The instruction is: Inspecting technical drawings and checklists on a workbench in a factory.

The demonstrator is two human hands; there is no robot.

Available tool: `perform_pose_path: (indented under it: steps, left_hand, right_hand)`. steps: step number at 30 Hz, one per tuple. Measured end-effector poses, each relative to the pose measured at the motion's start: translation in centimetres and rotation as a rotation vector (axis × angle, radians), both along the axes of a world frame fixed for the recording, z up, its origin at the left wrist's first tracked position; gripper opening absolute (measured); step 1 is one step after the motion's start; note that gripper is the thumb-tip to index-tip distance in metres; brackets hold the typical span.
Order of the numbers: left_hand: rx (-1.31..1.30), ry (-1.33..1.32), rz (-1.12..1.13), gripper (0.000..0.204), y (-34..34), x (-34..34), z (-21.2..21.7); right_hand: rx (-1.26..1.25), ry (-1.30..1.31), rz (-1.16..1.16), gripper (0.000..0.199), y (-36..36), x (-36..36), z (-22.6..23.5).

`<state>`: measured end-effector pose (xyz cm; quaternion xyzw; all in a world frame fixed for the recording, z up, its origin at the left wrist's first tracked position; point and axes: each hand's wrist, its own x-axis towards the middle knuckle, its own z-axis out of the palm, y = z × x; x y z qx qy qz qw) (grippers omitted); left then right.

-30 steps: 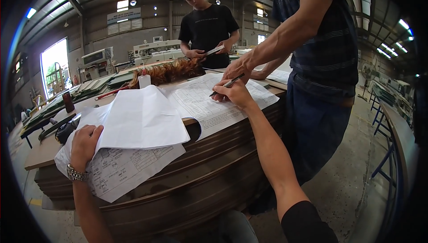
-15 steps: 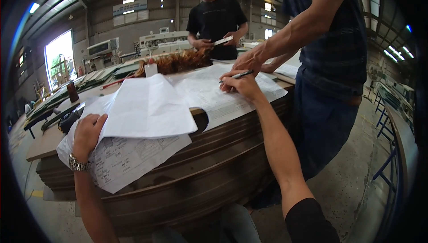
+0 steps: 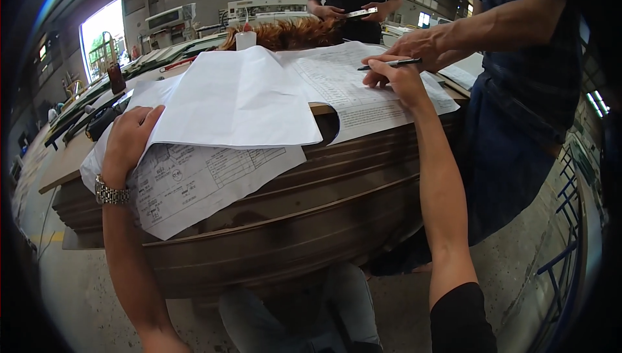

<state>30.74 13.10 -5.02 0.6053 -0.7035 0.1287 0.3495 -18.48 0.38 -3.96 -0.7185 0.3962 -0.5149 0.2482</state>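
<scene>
right hand (image 3: 404, 82) observed pinching a slim dark pen (image 3: 403, 62), long axis nearly crosswise, one end pointing left over the printed sheet (image 3: 372, 108), contact unclear; left hand (image 3: 129, 138), well apart, lies at the white paper's (image 3: 227, 103) left edge, grip undeterminable.

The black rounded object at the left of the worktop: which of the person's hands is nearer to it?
Left. The left hand rests on the white papers, just right of the object; the right hand, holding a pen, is much farther right.
</scene>
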Motion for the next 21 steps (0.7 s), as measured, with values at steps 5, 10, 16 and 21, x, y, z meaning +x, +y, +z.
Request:
perform_pose_path:
  steps: [5, 10, 16, 21]
  left_hand:
    - [-0.049, 0.007, -0.034, 0.044, -0.3, 0.4, -0.3]
    - [-0.064, -0.252, -0.001, 0.050, -1.0, 1.1, -0.4]
    - [0.077, -0.020, 0.126, 0.051, -0.6, 0.4, 0.6]
    - [0.110, -0.078, 0.087, 0.051, 0.1, -0.4, 1.7]
  right_hand:
    - [-0.006, 0.001, -0.019, 0.030, -0.6, -0.3, -0.2]
    - [-0.066, 0.073, -0.078, 0.032, -1.0, -0.1, -0.5]
    - [-0.608, 0.027, -0.358, 0.027, 0.9, 1.4, -1.6]
    - [-1.012, 0.107, -0.582, 0.031, 8.0, 2.3, -4.8]
